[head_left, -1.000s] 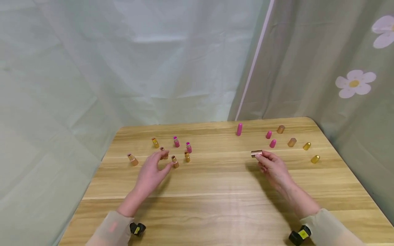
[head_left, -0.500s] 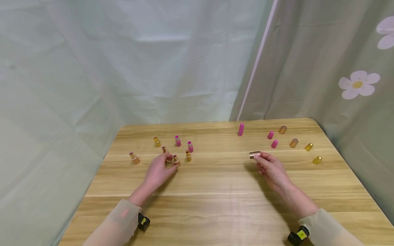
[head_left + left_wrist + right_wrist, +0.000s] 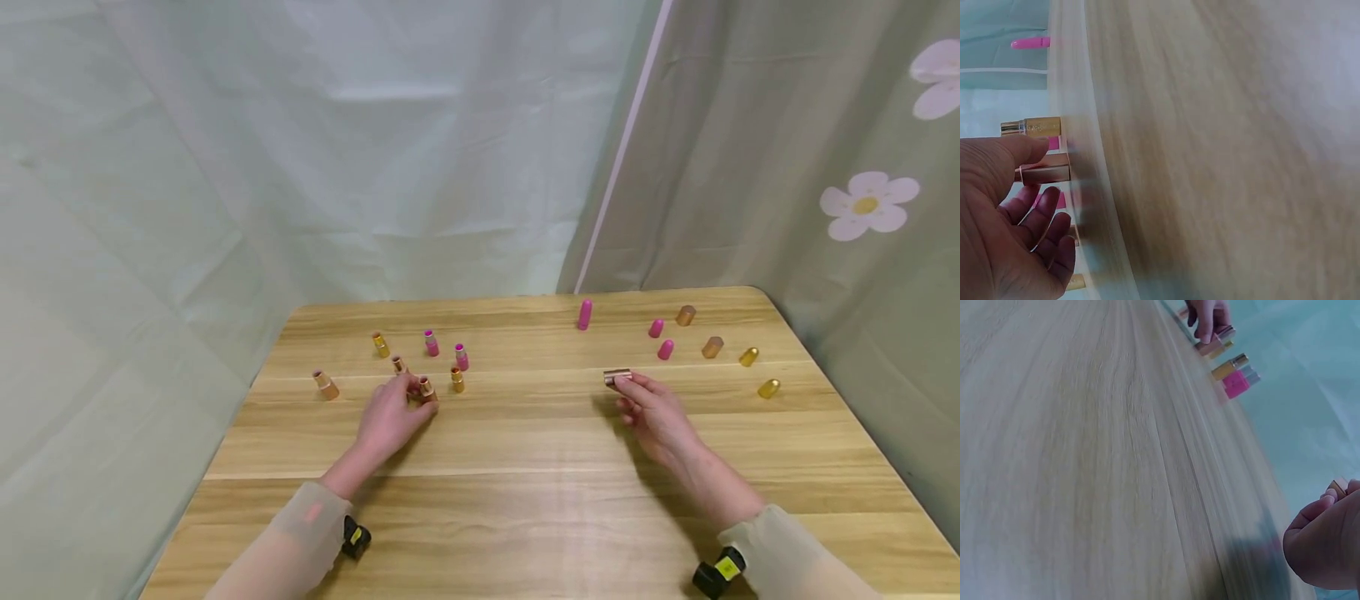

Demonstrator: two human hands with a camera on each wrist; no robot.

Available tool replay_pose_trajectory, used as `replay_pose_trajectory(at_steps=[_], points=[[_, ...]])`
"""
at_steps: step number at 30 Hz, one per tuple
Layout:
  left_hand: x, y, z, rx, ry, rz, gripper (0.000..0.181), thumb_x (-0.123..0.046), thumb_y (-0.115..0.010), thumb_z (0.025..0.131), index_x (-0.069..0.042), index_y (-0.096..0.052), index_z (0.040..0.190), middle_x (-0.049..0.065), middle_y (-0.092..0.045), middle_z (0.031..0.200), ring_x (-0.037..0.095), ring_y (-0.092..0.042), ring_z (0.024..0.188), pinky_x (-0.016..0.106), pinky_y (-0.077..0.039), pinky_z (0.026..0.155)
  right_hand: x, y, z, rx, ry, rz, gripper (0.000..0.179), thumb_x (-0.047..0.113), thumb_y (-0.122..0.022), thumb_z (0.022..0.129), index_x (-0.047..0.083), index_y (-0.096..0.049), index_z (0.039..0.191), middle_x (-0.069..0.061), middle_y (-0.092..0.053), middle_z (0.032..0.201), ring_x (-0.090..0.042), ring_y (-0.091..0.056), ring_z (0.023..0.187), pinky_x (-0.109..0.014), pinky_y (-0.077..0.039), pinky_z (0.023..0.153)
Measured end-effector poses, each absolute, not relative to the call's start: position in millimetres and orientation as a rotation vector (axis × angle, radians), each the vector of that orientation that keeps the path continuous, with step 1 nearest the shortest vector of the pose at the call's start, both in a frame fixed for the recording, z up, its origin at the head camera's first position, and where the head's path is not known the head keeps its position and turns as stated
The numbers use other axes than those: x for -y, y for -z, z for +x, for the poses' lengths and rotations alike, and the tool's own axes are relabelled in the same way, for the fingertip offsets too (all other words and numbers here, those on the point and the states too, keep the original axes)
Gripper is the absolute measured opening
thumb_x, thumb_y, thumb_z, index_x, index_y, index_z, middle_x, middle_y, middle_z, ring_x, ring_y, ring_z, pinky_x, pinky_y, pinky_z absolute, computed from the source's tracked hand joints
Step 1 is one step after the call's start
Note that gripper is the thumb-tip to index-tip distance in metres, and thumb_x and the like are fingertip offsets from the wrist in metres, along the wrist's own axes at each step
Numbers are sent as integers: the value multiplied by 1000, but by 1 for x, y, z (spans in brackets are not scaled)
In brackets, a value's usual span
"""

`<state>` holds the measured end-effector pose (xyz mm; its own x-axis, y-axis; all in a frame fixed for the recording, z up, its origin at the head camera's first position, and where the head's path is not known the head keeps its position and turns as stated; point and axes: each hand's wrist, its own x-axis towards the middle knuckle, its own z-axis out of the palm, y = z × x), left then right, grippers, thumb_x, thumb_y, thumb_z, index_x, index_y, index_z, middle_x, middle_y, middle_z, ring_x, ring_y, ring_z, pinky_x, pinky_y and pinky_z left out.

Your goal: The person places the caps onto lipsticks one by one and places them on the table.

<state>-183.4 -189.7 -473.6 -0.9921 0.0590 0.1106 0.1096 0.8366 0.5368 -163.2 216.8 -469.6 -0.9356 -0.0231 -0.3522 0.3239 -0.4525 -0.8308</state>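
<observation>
My left hand [image 3: 392,417] pinches a rose-gold lipstick tube [image 3: 427,389] between thumb and index finger. The tube stands upright on the table, capless; the other fingers curl loosely beside it in the left wrist view. Around it stand more capless tubes: a gold lipstick tube [image 3: 457,380] just right, a rose-gold one [image 3: 399,365] partly behind the hand, and pink lipstick tubes [image 3: 462,358] farther back. My right hand [image 3: 658,421] holds a shiny rose-gold lipstick cap [image 3: 617,377] sideways above the table, by fingertips and thumb. In the right wrist view, only the cap's end [image 3: 1339,486] peeks past the fingers.
Several caps stand at the back right: pink caps [image 3: 665,350], copper-coloured caps [image 3: 712,347] and gold caps [image 3: 768,388]. A taller pink piece [image 3: 584,315] is near the back edge. Another rose-gold tube [image 3: 326,385] stands far left. A curtain [image 3: 450,167] hangs behind the wooden table [image 3: 510,500].
My left hand has moved right and lowered onto the rose-gold lipstick tube, its thumb and finger closing round it. The right hand still holds the cap, shifted slightly left.
</observation>
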Motion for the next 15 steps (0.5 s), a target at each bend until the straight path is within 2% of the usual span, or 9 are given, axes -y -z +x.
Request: replay_pose_trajectory(at_steps=[7,15], points=[[189,477,-184,2929,870,-104,32,-28,-84,86,-8,-67,106,7,-70,100,29,-64,94,47,-49,83,-216,472,-163,-1446,2477,452,18,15,-60,105,16,-72,92,5,-74,88,-5,-54,68,-18,-40,57],[189,480,-186,2921,883,-92,29,-25,-84,86,-8,-67,103,6,-71,98,26,-62,88,45,-48,79,-216,472,-162,-1450,2473,459,17,17,-59,105,17,-71,92,6,-73,87,-5,-55,68,-18,-40,57]])
